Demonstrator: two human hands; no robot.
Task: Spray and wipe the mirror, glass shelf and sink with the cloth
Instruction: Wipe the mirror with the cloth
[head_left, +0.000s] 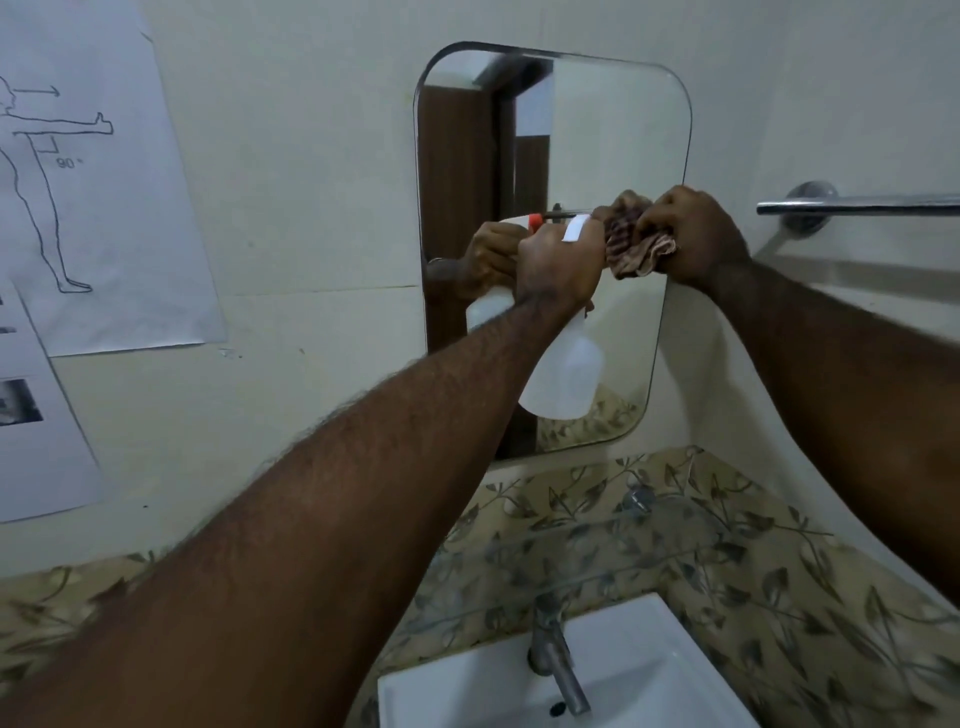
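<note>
A rounded mirror (597, 135) hangs on the cream wall. My left hand (558, 265) grips a white spray bottle (563, 371) by its neck, raised in front of the mirror's middle, nozzle toward the glass. Beside it, my right hand (696, 236) clutches a bunched brown striped cloth (631, 241) against the mirror's right side. Below the mirror runs a clear glass shelf (597, 551), and under that sits a white sink (639, 670) with a metal tap (558, 660).
A chrome towel bar (857, 205) sticks out of the wall to the right of the mirror. Paper posters (88, 171) are taped on the left wall. Leaf-patterned tiles (779, 597) surround the sink.
</note>
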